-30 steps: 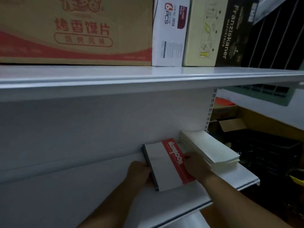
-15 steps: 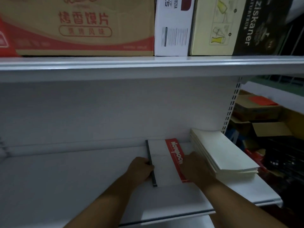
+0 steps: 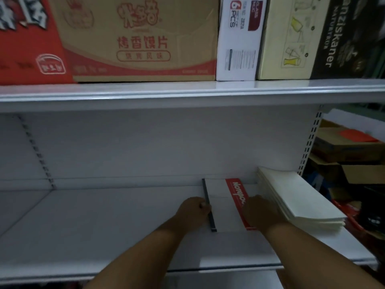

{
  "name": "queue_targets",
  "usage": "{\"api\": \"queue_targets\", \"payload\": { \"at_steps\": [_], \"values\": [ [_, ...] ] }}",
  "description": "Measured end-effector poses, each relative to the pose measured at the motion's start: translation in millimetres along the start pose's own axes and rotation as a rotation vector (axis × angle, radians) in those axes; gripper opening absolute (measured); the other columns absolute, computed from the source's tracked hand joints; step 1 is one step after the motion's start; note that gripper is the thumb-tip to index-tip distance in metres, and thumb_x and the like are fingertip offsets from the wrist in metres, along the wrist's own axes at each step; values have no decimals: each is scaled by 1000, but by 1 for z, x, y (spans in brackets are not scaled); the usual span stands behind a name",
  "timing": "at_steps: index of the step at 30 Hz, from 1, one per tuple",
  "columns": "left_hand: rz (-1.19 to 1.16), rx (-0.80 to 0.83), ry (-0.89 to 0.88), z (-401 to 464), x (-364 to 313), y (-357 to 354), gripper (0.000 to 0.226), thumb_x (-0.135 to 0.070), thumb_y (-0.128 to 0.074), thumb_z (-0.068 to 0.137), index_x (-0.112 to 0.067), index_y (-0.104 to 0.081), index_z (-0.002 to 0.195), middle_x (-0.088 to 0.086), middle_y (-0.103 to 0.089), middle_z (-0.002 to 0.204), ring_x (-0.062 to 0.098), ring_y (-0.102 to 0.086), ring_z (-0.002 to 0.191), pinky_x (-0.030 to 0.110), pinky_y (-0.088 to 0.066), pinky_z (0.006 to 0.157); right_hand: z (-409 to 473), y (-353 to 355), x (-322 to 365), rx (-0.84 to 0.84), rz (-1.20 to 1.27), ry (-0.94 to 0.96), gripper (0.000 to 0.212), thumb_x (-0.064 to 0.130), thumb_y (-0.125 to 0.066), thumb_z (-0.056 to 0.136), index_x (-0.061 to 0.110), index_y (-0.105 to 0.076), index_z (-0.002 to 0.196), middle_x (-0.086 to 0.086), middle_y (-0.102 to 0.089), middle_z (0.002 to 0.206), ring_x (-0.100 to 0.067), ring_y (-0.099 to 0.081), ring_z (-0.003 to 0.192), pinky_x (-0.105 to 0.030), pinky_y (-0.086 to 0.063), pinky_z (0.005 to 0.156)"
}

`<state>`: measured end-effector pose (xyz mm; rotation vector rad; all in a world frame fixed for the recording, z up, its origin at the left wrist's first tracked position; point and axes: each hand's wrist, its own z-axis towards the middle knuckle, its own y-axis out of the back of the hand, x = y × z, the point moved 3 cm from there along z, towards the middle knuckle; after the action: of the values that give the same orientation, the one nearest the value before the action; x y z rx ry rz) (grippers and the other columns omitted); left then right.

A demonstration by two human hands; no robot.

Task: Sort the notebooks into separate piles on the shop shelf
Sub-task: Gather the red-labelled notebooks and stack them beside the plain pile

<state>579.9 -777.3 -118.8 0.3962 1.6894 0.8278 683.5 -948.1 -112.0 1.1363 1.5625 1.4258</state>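
Overhead, cartons [image 3: 143,40] crowd the upper shelf [image 3: 187,90]; the lower shelf [image 3: 93,226] is white.

Shelf [image 3: 104,226] is plain white all over. The notebook [image 3: 225,207] is white with a red band carrying white lettering, plus a dark spine. The pile [image 3: 295,197] next to it is cream. Up top there's a tan carton [image 3: 141,38] with red print and a red stripe, and a white box [image 3: 239,38].

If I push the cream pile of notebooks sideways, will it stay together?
Probably not fully: the cream pile is loose thin books with edges already slightly stepped, so upper ones may slide. Each likely bends when lifted. It lies flat on the shelf, so tipping seems unlikely.
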Motion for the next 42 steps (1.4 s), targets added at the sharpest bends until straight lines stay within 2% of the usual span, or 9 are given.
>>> {"api": "queue_targets", "payload": {
  "at_steps": [2,3,5,9,10,12,15,29,42],
  "values": [
    [293,33,-76,-12,5,21,46,-41,-45,97,-20,-45,138,7,-48,138,21,-46,127,29,-33,109,0,7,14,-109,-28,35,37,31,-36,95,4,-57,110,-15,-60,110,-32,-58,105,-41,-48,88],
    [411,37,-122,-20,10,35,58,-45,-42,97,-21,-29,148,5,-33,151,20,-34,137,29,-25,114,2,6,25,-143,-72,72,40,33,-36,95,8,-53,121,-17,-55,123,-34,-53,115,-42,-44,95],
    [575,7,-169,-36,25,68,66,-50,-39,97,-24,-15,152,2,-17,159,18,-18,145,34,-10,119,-7,8,66,-192,-138,235,50,39,-36,96,14,-38,139,-16,-36,145,-34,-37,131,-41,-32,106],
    [758,-69,-144,-77,72,137,71,-56,-34,96,-28,-3,153,0,-3,161,16,1,148,41,6,119,-55,9,165,-339,-50,539,57,48,-32,95,18,-39,143,-17,-32,151,-27,-32,139,-39,1,120],
    [790,-69,-113,-90,87,153,70,-57,-31,96,-29,-1,153,0,1,161,16,4,148,40,7,119,-67,5,189,-260,-29,589,58,47,-29,97,19,-30,147,-16,-21,155,-26,-22,144,-39,5,119],
    [838,-55,-30,-116,118,182,69,-58,-26,96,-31,2,152,-1,7,161,17,9,148,40,8,119,-90,-6,230,-10,-36,629,60,47,-25,100,23,-8,152,-8,6,159,-22,2,147,-39,4,120],
    [857,-71,78,-160,162,225,67,-59,-24,96,-31,0,152,0,8,161,17,10,148,41,7,119,-117,-9,290,30,-64,705,61,49,-23,100,26,0,152,-3,14,159,-19,9,146,-36,5,120],
    [785,-263,292,-328,302,365,65,-56,-29,97,-32,-5,152,2,4,161,18,9,148,43,3,119,-232,-8,493,7,-141,1012,61,46,-31,98,22,-13,151,-11,-2,159,-24,-7,146,-37,-12,119],
    [786,-284,434,-309,410,452,69,-61,-30,93,-35,-6,152,1,1,161,21,6,148,53,12,115,-212,-35,671,158,-31,1113,63,51,-34,97,26,-12,151,-3,-5,160,-23,-10,146,-37,-15,117]
  ]
}}
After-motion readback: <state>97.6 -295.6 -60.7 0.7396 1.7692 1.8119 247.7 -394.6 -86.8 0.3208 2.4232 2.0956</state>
